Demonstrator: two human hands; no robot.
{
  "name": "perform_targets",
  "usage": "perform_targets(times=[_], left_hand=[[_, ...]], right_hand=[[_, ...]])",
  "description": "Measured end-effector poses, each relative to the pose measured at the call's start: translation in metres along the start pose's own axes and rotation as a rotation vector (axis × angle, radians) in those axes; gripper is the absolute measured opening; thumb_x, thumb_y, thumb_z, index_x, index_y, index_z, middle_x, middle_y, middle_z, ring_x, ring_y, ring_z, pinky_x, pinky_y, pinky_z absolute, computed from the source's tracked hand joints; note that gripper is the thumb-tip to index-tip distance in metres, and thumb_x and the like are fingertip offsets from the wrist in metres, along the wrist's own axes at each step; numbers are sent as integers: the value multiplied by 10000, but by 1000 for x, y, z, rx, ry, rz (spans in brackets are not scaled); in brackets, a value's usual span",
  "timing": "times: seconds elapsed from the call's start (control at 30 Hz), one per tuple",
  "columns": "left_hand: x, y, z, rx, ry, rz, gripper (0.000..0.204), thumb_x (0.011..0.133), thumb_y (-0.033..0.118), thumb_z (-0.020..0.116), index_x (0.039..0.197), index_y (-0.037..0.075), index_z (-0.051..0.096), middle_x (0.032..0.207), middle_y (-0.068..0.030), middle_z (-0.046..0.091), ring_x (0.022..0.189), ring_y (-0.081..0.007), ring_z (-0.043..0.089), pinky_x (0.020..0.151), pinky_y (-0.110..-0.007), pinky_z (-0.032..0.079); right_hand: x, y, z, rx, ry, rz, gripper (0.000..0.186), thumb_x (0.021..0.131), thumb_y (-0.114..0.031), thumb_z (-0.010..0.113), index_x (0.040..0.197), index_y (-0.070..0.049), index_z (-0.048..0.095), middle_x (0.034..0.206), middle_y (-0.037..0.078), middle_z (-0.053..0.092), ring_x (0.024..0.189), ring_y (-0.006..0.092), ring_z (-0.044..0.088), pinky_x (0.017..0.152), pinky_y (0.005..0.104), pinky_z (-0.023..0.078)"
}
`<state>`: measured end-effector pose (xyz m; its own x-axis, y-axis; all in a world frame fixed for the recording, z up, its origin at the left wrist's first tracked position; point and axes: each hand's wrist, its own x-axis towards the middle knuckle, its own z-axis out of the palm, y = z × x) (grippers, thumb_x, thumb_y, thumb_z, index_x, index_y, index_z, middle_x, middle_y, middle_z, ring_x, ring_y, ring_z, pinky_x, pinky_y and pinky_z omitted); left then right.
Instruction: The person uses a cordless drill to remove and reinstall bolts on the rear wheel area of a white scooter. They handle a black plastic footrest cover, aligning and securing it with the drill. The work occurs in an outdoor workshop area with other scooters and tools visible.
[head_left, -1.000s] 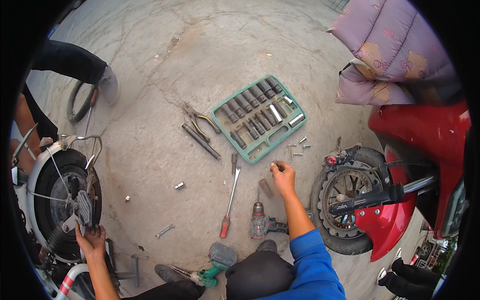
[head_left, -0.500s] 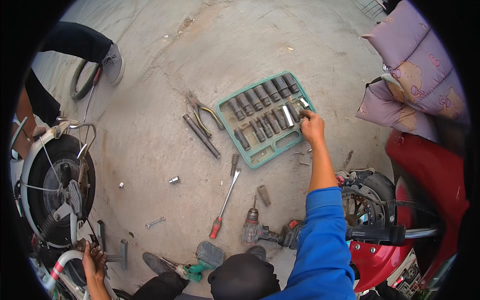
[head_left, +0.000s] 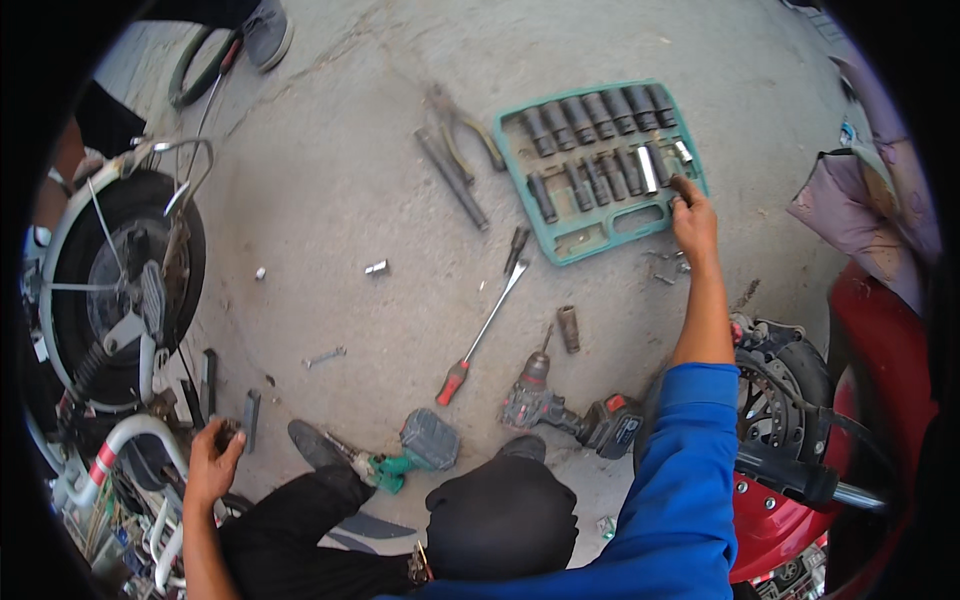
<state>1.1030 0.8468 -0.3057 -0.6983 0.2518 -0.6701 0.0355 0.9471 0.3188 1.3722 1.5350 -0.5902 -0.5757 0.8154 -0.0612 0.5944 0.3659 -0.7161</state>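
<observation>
My right hand (head_left: 695, 222) is at the near right corner of a green socket case (head_left: 585, 243), fingers closed and pointing at the lower row. Whatever they pinch is too small and dark to make out. Two rows of dark sockets (head_left: 605, 117) sit in the case, with a shiny chrome socket (head_left: 647, 171) and a short chrome one (head_left: 683, 151) beside my fingertips. At the lower left, my left hand (head_left: 212, 462) is curled around something small and dark that I cannot identify. It is beside a grey metal bar (head_left: 251, 418).
Pliers (head_left: 462, 135), a dark rod (head_left: 450, 180), a red-handled ratchet (head_left: 480, 335), a cordless drill (head_left: 545, 405) and a green power tool (head_left: 405, 455) lie on the concrete. A white-fendered wheel (head_left: 130, 285) stands left, a red motorcycle (head_left: 785, 515) right. Another person's shoe (head_left: 268, 35) shows far left.
The view has shifted, so the case and tools appear higher and further right. My left hand has come away from the wheel, turning with fingers curled. My right hand stays at the case's corner.
</observation>
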Motion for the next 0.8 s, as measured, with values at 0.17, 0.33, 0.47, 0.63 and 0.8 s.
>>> perform_targets(times=[0.17,0.33,0.47,0.63,0.8], left_hand=[[5,8,-5,123,-73,72,237,942,155,689,1003,-53,593,746,-51,556,696,-104,467,617,-293,422],[3,15,-17,33,-159,40,337,969,236,688,1161,-32,615,869,-33,607,829,-106,549,761,-268,464],[-3,9,-27,-78,-166,79,315,946,171,707,1157,-54,641,908,-91,672,881,-137,607,806,-293,494],[-18,-9,-35,-94,-182,119,317,946,177,697,1168,-41,640,918,-119,686,879,-169,627,803,-316,500],[-47,-23,-44,-47,-147,179,307,949,148,684,1186,-42,637,928,-130,703,909,-194,680,841,-338,524]], right_hand=[[-24,-20,11,-202,3,-21,477,936,-117,556,1400,-11,558,1340,237,631,1251,376,607,1067,404,455],[-118,-88,39,-146,211,-78,441,948,-147,598,1356,22,581,1266,269,658,1149,356,658,985,410,496],[-256,-166,77,119,-306,9,337,899,-120,681,1209,11,664,1018,165,712,939,232,681,827,356,536],[-360,-237,139,219,-1021,-848,520,760,-195,786,1222,-15,628,1065,154,678,938,324,679,800,417,560],[-419,-267,207,-131,-1317,-1381,619,742,-170,687,1320,28,592,924,145,681,743,272,695,603,384,561]])
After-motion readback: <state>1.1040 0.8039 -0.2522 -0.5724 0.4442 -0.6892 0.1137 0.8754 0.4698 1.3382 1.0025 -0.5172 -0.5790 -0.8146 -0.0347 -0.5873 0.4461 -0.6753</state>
